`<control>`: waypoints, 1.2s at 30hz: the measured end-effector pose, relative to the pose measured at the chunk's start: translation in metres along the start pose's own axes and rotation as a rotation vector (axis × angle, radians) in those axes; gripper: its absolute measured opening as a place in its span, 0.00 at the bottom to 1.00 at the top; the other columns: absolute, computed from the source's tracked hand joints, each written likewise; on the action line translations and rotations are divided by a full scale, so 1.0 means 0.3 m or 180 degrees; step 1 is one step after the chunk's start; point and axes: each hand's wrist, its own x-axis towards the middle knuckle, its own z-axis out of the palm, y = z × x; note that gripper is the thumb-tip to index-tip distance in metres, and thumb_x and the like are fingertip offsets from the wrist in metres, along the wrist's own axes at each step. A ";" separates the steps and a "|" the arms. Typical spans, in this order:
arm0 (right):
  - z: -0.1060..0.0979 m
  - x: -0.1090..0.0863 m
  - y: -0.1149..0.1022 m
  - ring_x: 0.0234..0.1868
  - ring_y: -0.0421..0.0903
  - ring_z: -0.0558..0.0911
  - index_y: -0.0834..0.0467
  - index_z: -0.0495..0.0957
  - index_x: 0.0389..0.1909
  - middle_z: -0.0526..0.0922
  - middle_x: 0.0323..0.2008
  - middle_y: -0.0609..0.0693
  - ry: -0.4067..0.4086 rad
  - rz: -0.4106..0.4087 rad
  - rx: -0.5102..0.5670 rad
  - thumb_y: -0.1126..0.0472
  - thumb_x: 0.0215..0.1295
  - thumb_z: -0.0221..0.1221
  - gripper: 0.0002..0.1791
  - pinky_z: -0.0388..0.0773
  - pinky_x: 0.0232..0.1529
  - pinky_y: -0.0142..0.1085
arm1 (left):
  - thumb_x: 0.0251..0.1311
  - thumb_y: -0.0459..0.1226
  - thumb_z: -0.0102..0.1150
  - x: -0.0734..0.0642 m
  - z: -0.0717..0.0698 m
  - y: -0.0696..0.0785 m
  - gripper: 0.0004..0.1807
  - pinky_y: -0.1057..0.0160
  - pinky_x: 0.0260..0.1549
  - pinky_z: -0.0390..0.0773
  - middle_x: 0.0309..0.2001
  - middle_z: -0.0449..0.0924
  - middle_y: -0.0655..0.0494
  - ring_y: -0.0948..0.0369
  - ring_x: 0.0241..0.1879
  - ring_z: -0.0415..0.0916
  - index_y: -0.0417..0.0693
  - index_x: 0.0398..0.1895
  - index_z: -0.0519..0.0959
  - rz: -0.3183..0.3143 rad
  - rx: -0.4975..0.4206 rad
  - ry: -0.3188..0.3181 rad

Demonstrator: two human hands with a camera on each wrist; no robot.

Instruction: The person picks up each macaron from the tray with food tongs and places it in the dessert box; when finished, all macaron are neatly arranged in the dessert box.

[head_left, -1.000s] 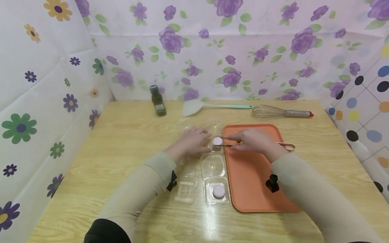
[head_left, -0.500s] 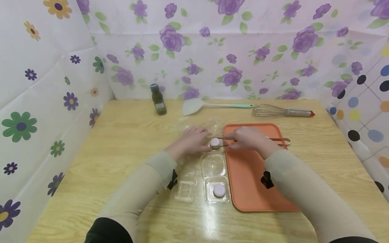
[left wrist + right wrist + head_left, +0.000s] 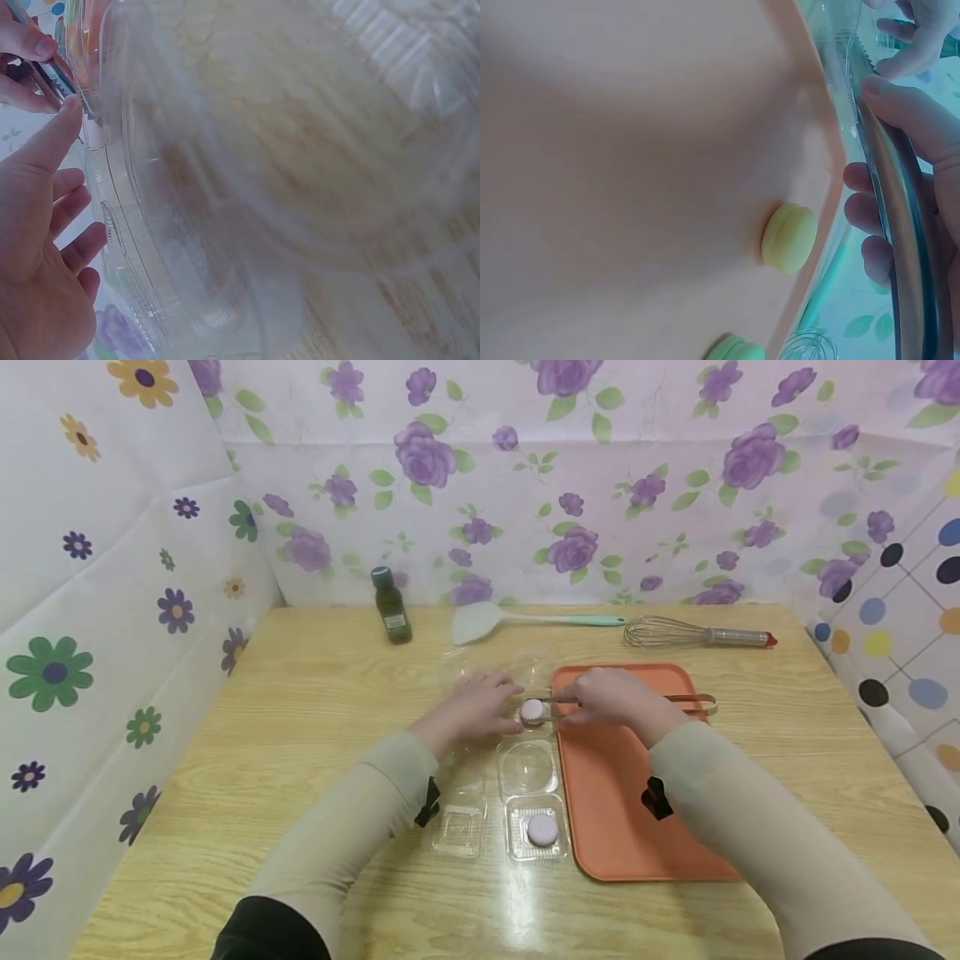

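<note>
Head view, left to right: dark bottle (image 3: 393, 607) at the back, near-left transparent box (image 3: 459, 828) with no macaron showing, then left hand (image 3: 480, 703), holding nothing, fingers loose and extended toward the far box (image 3: 539, 729); can't tell if it touches the rim. Far purple macaron (image 3: 533, 711) is at that box, metal tongs (image 3: 686, 698) reaching both sides of it; pinched or resting free, can't tell. Near purple macaron (image 3: 542, 830) lies inside the near-right box (image 3: 516, 850), lid (image 3: 527, 768) open. Next, orange tray (image 3: 626, 827), right hand (image 3: 618, 696) over it gripping the tongs; whisk (image 3: 697, 633) behind. Judging progress: one macaron boxed, second about there; right wrist view shows yellow macaron (image 3: 790, 238) and green macaron (image 3: 735, 349) left on the tray.
</note>
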 end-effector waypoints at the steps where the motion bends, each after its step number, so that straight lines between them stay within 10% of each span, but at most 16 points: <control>1: -0.002 0.002 -0.002 0.33 0.44 0.81 0.53 0.77 0.57 0.84 0.36 0.47 -0.0006 -0.0002 -0.0002 0.45 0.58 0.62 0.27 0.78 0.34 0.43 | 0.53 0.54 0.62 -0.002 -0.002 -0.002 0.39 0.46 0.63 0.51 0.66 0.60 0.52 0.51 0.65 0.55 0.51 0.67 0.63 -0.0001 -0.0002 -0.0002; 36: 0.026 -0.164 0.146 0.42 0.50 0.81 0.55 0.75 0.58 0.82 0.47 0.54 0.0678 0.0197 0.0618 0.49 0.58 0.63 0.27 0.77 0.39 0.47 | 0.56 0.59 0.56 -0.043 -0.029 -0.077 0.43 0.45 0.66 0.46 0.69 0.57 0.48 0.48 0.67 0.52 0.49 0.70 0.58 -0.0044 0.0013 0.0199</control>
